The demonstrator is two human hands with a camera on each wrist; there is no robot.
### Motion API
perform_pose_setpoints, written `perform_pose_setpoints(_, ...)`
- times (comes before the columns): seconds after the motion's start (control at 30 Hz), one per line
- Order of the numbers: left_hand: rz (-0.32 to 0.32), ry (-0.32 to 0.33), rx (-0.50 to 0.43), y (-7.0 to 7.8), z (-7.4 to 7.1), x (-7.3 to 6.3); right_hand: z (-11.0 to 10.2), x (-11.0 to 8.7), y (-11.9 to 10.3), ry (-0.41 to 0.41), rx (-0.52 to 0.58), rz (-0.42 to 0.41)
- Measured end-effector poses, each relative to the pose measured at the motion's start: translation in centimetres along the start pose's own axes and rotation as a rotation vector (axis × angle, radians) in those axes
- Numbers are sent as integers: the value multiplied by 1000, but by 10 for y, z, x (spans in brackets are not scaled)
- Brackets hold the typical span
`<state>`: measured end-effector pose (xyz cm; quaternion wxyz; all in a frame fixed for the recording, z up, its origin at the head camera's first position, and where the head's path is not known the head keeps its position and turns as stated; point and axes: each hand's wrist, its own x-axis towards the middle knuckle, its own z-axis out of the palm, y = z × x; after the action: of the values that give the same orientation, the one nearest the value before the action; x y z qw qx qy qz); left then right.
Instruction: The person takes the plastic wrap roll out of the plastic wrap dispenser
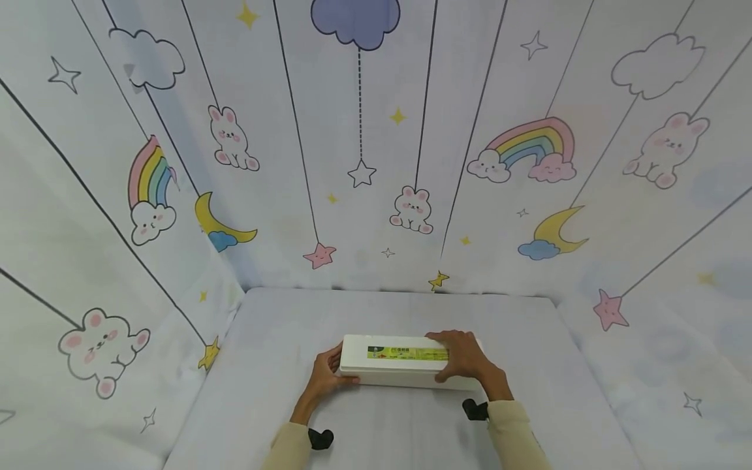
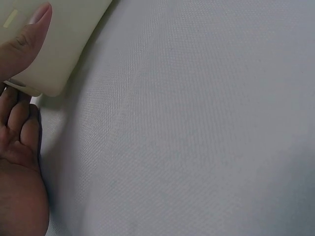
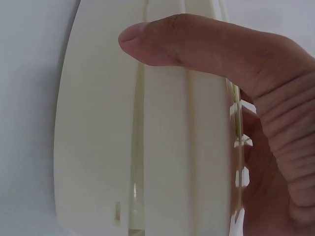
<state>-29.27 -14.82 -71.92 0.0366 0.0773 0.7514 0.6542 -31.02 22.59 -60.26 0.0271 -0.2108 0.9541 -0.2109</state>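
White box (image 1: 399, 380) has its lid (image 1: 399, 364) on, seam (image 3: 138, 162) slightly gapped; left hand (image 1: 324, 376) grips its left end, right hand (image 1: 463, 358) its right

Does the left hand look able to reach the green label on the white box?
Probably yes: the left hand holds the white box, and only its bare top lies between hand and green label.

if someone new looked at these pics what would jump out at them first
Probably the backdrop, since its printed rabbits, rainbows and stars fill most of the head view. Next might come the long white box with a yellow-green label, low and near that view's middle. The left hand grips its left end, the right hand its right part.
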Motion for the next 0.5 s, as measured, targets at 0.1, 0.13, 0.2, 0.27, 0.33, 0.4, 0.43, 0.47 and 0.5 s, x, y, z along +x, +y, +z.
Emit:
perform_pose_setpoints(0.1,-3,2,2,0,0,0,-2,-1,-1,7,-4,-4)
perform_pose_setpoints(0.13,-4,3,2,0,0,-1,-3,-2,-2,13,-4,-8)
perform_pose_setpoints(0.2,-5,6,7,0,0,-1,-4,-2,-2,27,0,-15)
perform_pose_setpoints(0.27,-2,7,13,0,0,-1,-4,-3,0,42,3,-18)
perform_pose_setpoints(0.33,5,6,18,0,0,-1,-4,-3,1,56,5,-8)
perform_pose_setpoints(0.4,8,2,15,0,0,-1,-3,-3,3,65,0,6)
perform_pose_setpoints(0.43,19,-2,16,0,0,-1,-3,-4,5,66,-1,14)
perform_pose_setpoints(0.47,26,-6,13,1,0,-2,-2,-4,6,67,-4,21)
perform_pose_setpoints(0.5,28,-10,9,1,0,-2,-1,-4,6,67,-7,27)
